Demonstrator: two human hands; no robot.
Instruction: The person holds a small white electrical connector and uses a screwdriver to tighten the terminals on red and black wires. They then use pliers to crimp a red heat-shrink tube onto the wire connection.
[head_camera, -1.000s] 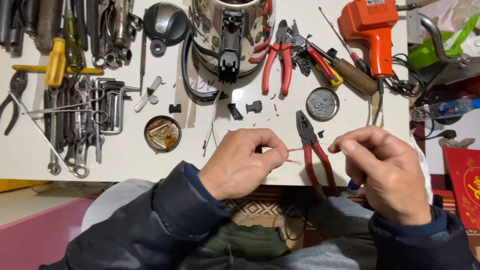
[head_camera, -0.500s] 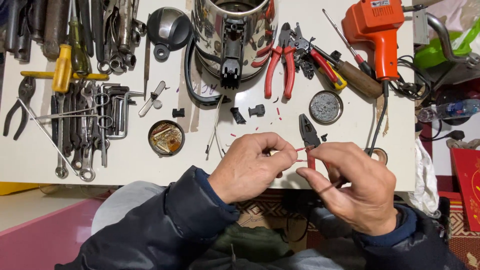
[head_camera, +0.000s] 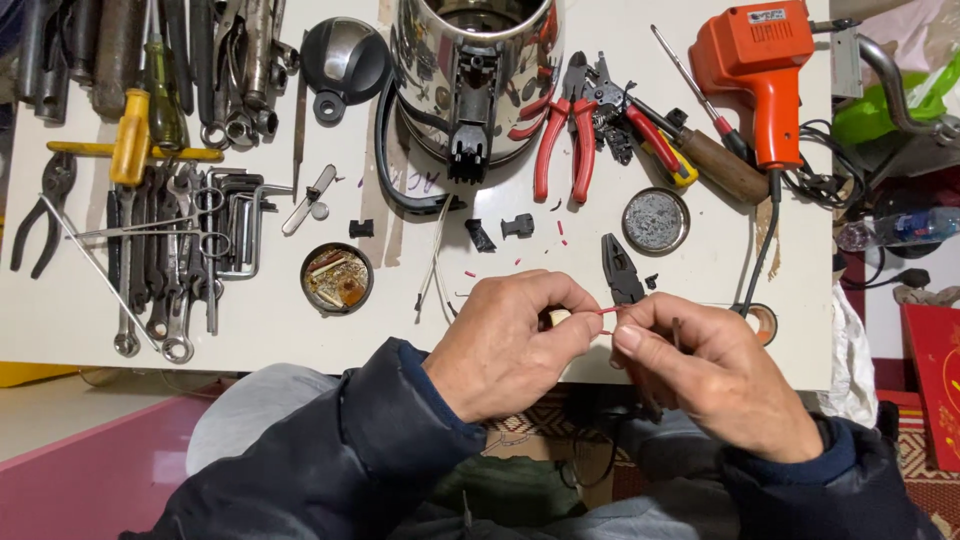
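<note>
Currently left hand (head_camera: 510, 345) and right hand (head_camera: 700, 375) both pinch a thin red wire (head_camera: 606, 311): light, limp; grip near ends.

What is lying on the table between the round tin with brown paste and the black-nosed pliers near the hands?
In the head view, thin white wires lie between the tin and the pliers, along with tiny red wire scraps on the white table.

Worktop (head_camera: 280, 330): white
Wire (head_camera: 606, 311) between the hands: red
Soldering gun (head_camera: 760, 70), far right corner: orange
Pliers (head_camera: 560, 135) handles: red
Kettle body (head_camera: 470, 70): shiny silver
Sleeves (head_camera: 380, 450): dark navy
</note>
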